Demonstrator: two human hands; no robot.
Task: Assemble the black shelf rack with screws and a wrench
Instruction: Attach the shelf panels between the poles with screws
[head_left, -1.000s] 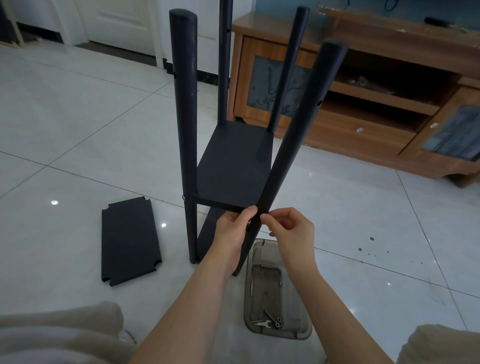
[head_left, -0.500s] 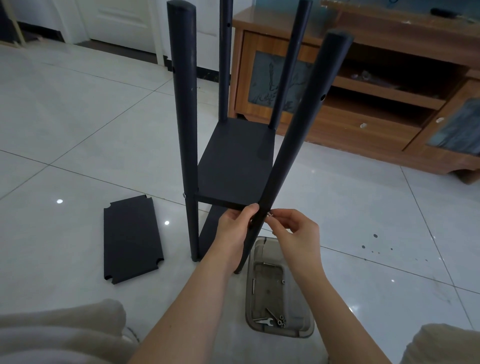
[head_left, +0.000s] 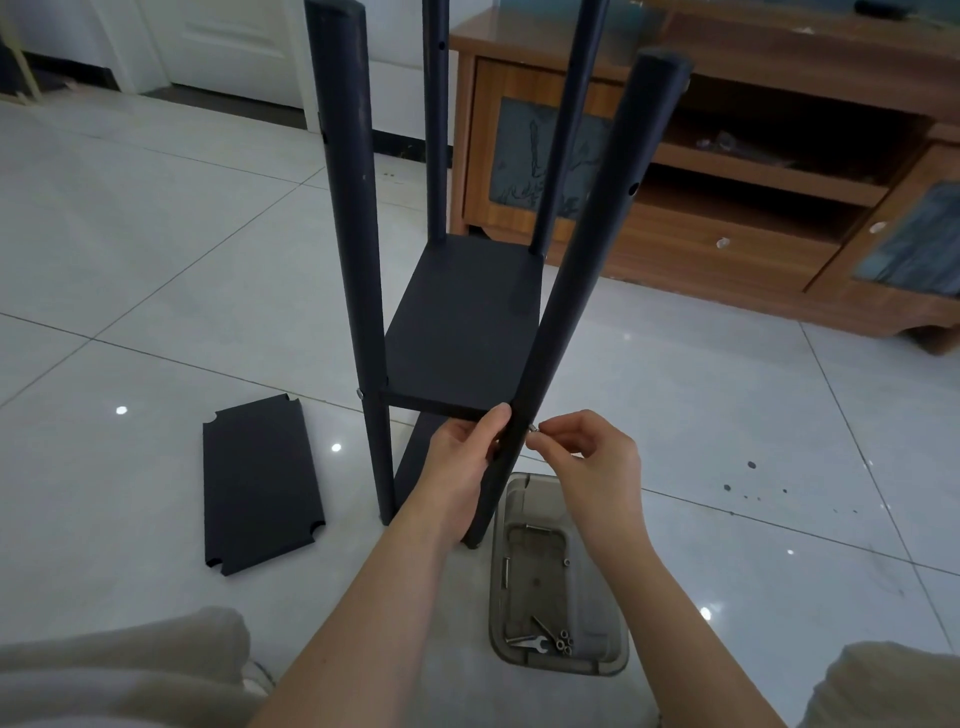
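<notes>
Right hand pinches a screw in thumb and fingertips against the leaning post, left hand grips that post just opposite at the shelf corner, both forearms stretched forward, tray holding the wrench below the wrists.

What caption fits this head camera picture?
Left hand grips a black rack post while right hand pinches a screw against it.

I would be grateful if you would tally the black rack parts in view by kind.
Posts: 4 (near left, far left, far right, near right)
Mounted shelf boards: 2 (upper, lower)
Loose shelf board: 1
Total: 7
</notes>
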